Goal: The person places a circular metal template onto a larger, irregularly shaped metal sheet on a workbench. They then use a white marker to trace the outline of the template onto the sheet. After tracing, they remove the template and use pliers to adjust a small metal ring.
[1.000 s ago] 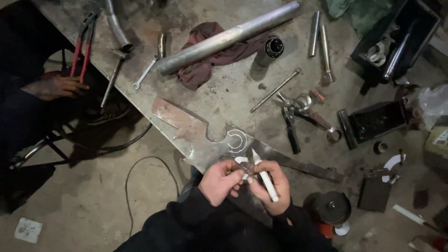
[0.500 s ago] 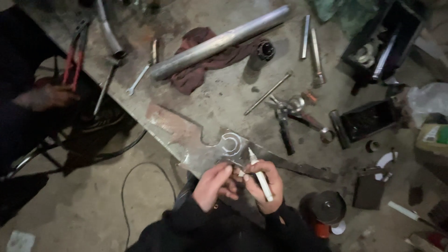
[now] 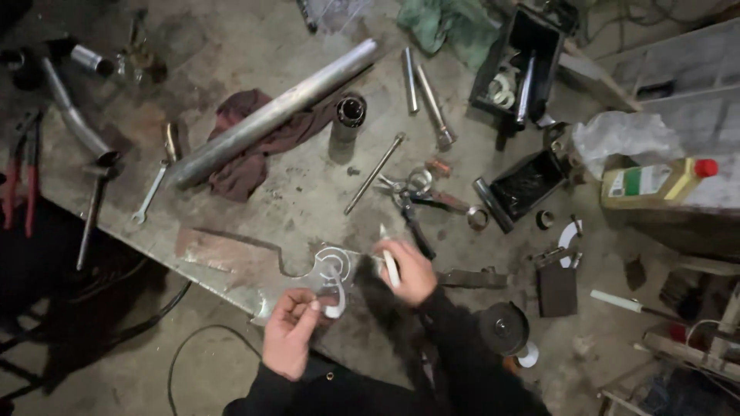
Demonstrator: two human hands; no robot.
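Note:
My left hand pinches a small white curved piece at the near edge of a flat metal plate. White curved outlines are drawn on the plate just above it. My right hand is closed around a white marker, tip pointing up and away, close to the right of the drawn outlines. Both hands sit over the near edge of the dirty metal workbench.
On the bench lie a long metal tube across a dark red rag, a spanner, rods, pliers, black trays. A yellow oil bottle stands right. An angle grinder lies near my right arm. Red bolt cutters at left.
The view has shifted left. My hands have separated: the left dropped towards the plate's near edge with the white piece, and the right rose with the marker beside the drawn outlines.

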